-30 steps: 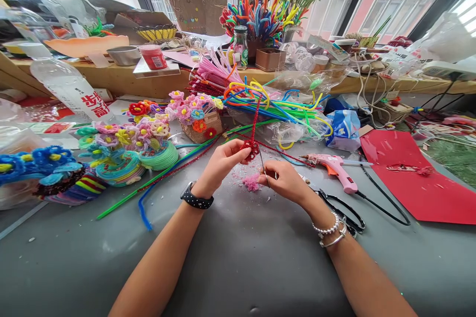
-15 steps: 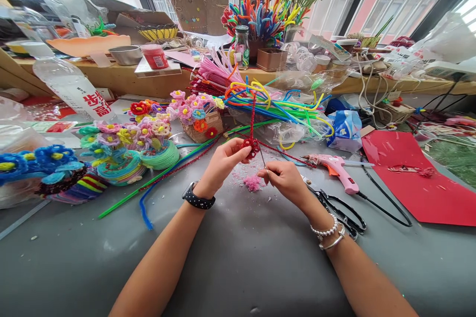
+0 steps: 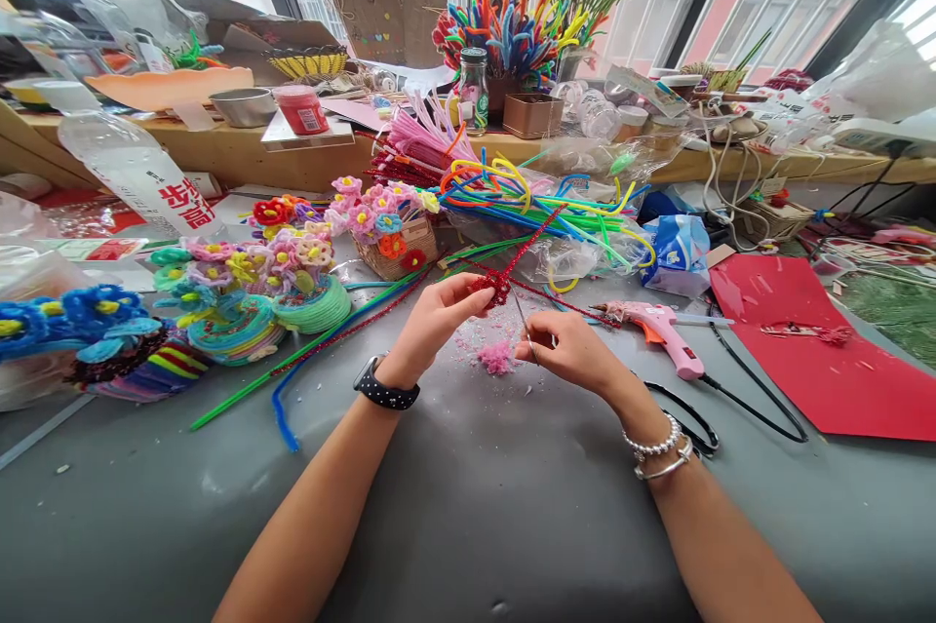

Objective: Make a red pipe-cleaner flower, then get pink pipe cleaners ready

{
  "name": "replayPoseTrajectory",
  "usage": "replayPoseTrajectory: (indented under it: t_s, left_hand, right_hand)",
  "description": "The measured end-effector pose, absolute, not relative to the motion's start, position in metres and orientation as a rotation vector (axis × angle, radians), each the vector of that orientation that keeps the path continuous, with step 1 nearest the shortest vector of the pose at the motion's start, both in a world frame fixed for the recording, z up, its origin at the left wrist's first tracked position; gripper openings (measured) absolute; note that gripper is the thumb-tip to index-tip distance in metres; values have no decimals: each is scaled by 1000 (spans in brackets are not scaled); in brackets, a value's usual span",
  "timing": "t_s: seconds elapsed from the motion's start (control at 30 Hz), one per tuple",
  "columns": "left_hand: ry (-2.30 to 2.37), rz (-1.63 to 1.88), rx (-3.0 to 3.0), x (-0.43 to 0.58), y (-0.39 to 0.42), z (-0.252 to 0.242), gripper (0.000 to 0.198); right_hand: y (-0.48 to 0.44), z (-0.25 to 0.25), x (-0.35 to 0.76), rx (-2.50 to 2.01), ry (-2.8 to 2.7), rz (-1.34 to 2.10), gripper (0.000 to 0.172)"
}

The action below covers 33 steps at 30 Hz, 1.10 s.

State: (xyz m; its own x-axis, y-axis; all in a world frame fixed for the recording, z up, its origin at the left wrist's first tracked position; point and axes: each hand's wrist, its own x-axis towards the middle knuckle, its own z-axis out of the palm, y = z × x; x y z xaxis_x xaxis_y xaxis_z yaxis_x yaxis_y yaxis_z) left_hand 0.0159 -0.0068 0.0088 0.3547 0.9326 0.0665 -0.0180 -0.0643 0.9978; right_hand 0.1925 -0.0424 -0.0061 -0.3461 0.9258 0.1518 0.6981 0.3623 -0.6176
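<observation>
Farthest left of the hands, fuzzy blue flowers (image 3: 80,309) lie on the bench (image 3: 468,516), and nearer the left wrist stands a green pot (image 3: 313,307) of small pastel flowers. The left hand (image 3: 439,326) has its thumb and fingers pinched around a red glittery bundle (image 3: 500,288), which sits at those fingertips, raised over the bench between the two hands. It looks very light and springy, its tinsel pile soft over what is probably a bendable wire core; a hard squeeze would likely flatten the coils, so the compact middle seems the best place to grip. A red strand (image 3: 537,239) rises from it, slanting away toward the right; that would probably bend at a touch and makes a poor handle. Below the bundle, a tuft of pink fluff (image 3: 496,358) lies on the bench. The right hand (image 3: 570,350) pinches a thin wire (image 3: 521,313) leading up to the bundle; being slim, this likely wants a fingertip hold, near its end. Beyond the right hand lies a pink glue gun (image 3: 664,330), then red card (image 3: 819,360).
</observation>
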Motion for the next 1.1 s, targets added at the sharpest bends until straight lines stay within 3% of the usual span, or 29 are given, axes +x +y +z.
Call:
replayPoseTrajectory:
  t_s: [0.63,0.83,1.1]
  left_hand:
    - [952,1011,1459,14,-5,10,24]
    - [1309,1228,2156,13,0,0,18]
    - [1414,1003,2683,14,-2,-5,25]
  right_hand:
    - [-40,-8,196,-1378,-2099,591,42]
    - [-39,-10,195,-1426,-2080,522,43]
    - [-38,-15,192,-1571,-2157,388,38]
